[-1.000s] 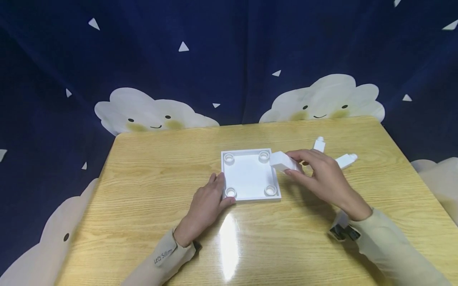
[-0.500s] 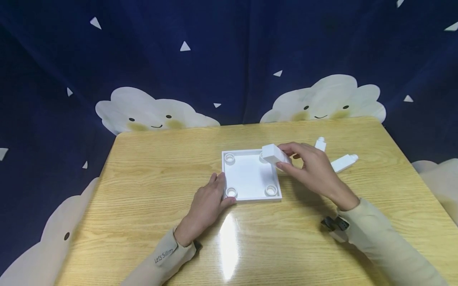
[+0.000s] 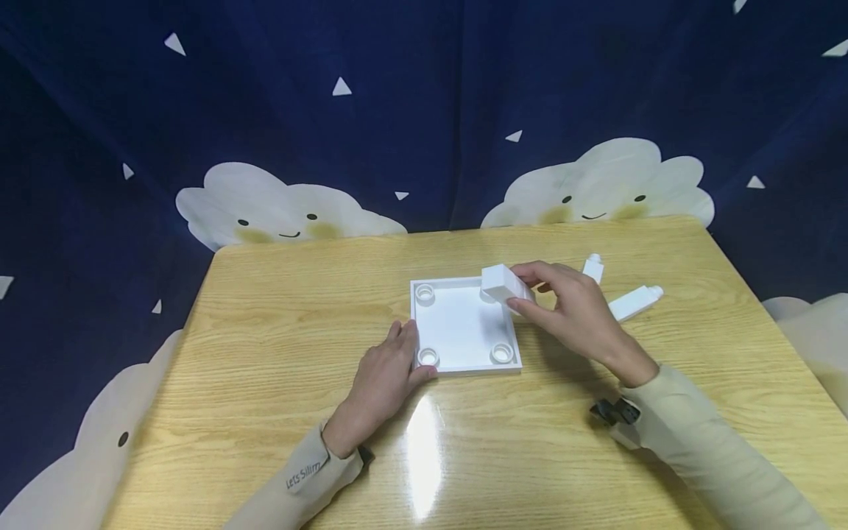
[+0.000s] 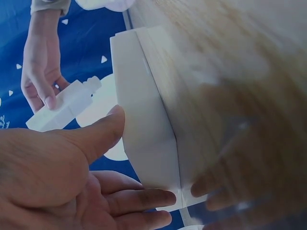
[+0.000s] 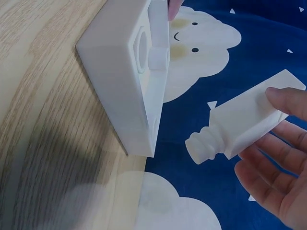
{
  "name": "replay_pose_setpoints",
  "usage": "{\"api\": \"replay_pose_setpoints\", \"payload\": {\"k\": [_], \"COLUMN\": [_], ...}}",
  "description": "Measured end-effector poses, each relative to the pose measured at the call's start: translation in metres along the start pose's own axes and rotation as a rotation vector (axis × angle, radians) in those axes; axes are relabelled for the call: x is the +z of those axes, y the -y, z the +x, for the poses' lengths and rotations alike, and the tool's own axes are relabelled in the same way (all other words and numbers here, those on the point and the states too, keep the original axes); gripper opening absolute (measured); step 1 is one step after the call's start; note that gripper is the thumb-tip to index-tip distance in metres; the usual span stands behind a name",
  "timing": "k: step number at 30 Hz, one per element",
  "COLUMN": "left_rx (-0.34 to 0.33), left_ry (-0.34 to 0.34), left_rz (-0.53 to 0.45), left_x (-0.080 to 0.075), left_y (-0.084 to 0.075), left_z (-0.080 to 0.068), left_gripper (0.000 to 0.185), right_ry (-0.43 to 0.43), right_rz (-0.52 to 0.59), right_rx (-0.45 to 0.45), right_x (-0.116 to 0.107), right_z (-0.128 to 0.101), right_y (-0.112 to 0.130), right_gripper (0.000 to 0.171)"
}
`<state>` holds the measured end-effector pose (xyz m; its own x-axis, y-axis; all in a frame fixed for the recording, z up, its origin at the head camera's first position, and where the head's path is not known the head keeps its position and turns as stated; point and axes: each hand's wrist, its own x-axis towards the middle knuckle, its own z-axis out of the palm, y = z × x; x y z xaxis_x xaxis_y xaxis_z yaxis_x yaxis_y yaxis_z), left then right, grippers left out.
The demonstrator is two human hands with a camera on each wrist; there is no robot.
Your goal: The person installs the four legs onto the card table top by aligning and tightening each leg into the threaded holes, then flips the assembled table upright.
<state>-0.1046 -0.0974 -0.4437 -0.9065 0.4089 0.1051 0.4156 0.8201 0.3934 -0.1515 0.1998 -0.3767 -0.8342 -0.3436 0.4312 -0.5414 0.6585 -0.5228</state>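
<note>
A shallow white square tabletop (image 3: 460,324) lies underside up on the table, a round socket in each inner corner. My left hand (image 3: 383,375) steadies its near left corner, straight fingers along the left side and thumb at the front edge. My right hand (image 3: 583,316) pinches a white table leg (image 3: 500,282) between thumb and fingers over the far right corner. The leg is tilted and hides most of that socket in the head view. In the right wrist view its threaded end (image 5: 205,143) points down toward the tabletop, apart from it.
Two more white legs lie on the wooden table (image 3: 278,331) to the right: one leg (image 3: 593,268) partly behind my right hand, another leg (image 3: 637,302) beside it. A dark blue curtain (image 3: 424,110) with clouds hangs behind the table's far edge.
My right hand has moved left and slightly away from me with the leg, from beside the tabletop to over its far right corner. My left hand has stayed in place.
</note>
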Motion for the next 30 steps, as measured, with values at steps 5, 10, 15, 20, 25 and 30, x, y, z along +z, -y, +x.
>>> {"api": "replay_pose_setpoints", "payload": {"k": [5, 10, 15, 20, 25, 30], "left_rx": [0.018, 0.012, -0.003, -0.002, 0.001, 0.005], "left_ry": [-0.022, -0.017, -0.001, 0.002, 0.000, -0.004], "left_rz": [-0.002, 0.002, 0.010, 0.010, 0.013, 0.022], "left_x": [0.001, 0.001, 0.000, 0.000, -0.001, -0.001], "left_y": [0.000, 0.000, 0.000, -0.001, -0.001, -0.001], "left_z": [-0.001, -0.001, -0.001, -0.002, -0.002, -0.002], "left_gripper": [0.085, 0.085, 0.085, 0.085, 0.085, 0.085], "right_ry": [0.001, 0.000, 0.010, 0.022, 0.021, 0.025], "right_rz": [0.031, 0.057, 0.073, 0.098, 0.100, 0.109], "right_rx": [-0.003, -0.011, -0.009, 0.002, 0.004, 0.018], "right_x": [0.003, 0.007, 0.010, 0.011, 0.014, 0.019], "right_z": [0.002, 0.004, 0.009, 0.011, 0.014, 0.016], "right_y": [0.000, 0.000, 0.004, 0.008, 0.009, 0.009], "right_gripper": [0.037, 0.036, 0.036, 0.036, 0.036, 0.036]}}
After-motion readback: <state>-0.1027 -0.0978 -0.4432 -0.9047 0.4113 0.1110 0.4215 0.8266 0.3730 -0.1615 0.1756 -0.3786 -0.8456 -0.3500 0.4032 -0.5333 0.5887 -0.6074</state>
